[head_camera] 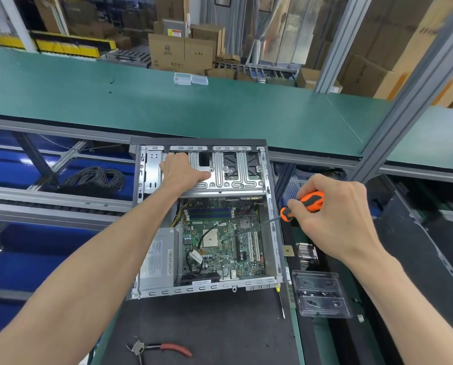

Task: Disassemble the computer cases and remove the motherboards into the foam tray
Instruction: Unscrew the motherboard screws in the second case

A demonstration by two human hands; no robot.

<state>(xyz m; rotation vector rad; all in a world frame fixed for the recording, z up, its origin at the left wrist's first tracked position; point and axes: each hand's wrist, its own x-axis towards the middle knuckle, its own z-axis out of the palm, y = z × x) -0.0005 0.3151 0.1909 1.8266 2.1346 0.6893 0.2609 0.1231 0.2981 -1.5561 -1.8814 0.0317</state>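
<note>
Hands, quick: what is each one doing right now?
Left hand: open, resting on the silver metal drive cage of the open computer case.
Right hand: closed round the orange-and-black-handled screwdriver.

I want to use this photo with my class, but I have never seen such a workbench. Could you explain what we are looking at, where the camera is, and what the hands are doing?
The camera sits on a person's head and looks down at their own arms. On a dark mat lies an open computer case, its green motherboard showing inside. The left hand presses on the metal drive cage at the far end of the case. The right hand grips an orange and black screwdriver, its shaft pointing into the case. Near the front lie red-handled pliers. To the right sit a second small screwdriver and a clear plastic tray.
</note>
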